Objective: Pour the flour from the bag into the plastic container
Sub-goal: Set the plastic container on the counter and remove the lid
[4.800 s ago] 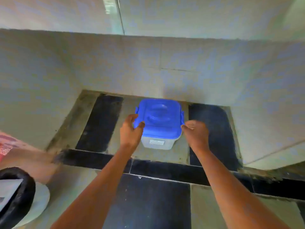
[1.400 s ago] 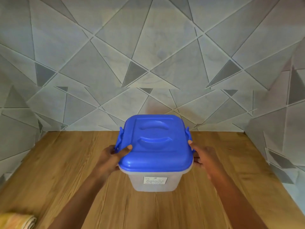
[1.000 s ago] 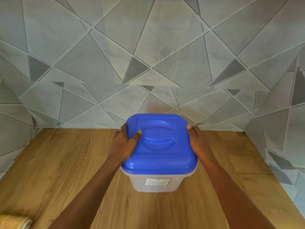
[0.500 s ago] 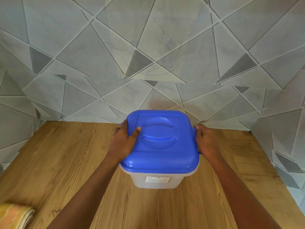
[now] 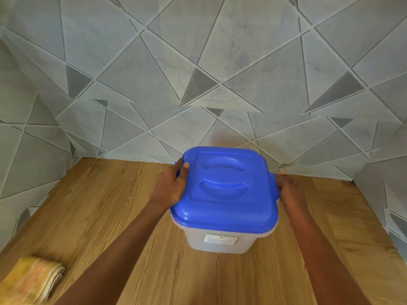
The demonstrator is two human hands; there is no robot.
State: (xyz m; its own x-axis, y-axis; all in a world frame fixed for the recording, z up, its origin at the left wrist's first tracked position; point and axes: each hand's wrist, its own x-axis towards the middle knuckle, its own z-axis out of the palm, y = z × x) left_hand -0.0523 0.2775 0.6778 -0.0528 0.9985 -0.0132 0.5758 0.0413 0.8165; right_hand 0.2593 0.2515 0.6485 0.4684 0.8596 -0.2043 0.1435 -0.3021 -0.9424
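Container: a translucent plastic container [image 5: 218, 239] stood on the wooden bench [image 5: 105, 205], close to the back wall; a small white label with unreadable print faced the camera on its front side; what it held could not be told through the cloudy plastic.
Lid: a blue lid [image 5: 226, 190] sat on the container, square with rounded corners and a recessed handle moulded into its top; a blue side latch [image 5: 274, 186] showed at its right edge, just beside the right hand.
Left hand: the left hand [image 5: 170, 186] gripped the left edge of the lid; its thumb lay on top of the lid near the far left corner, and its fingers curled down over the rim; the grip was closed on the lid.
Right hand: the right hand [image 5: 288, 190] lay against the container's right side at the latch; most of its fingers were hidden behind the lid, so whether they curled round anything could not be told.
Cloth: a folded yellow-and-orange cloth [image 5: 28, 279] lay on the bench well to the left of the container and nearer the camera, apart from both arms.
Wall: a grey tiled wall [image 5: 198, 73] with a pattern of crossing lines and darker triangles rose behind the container and wrapped round both ends of the bench.
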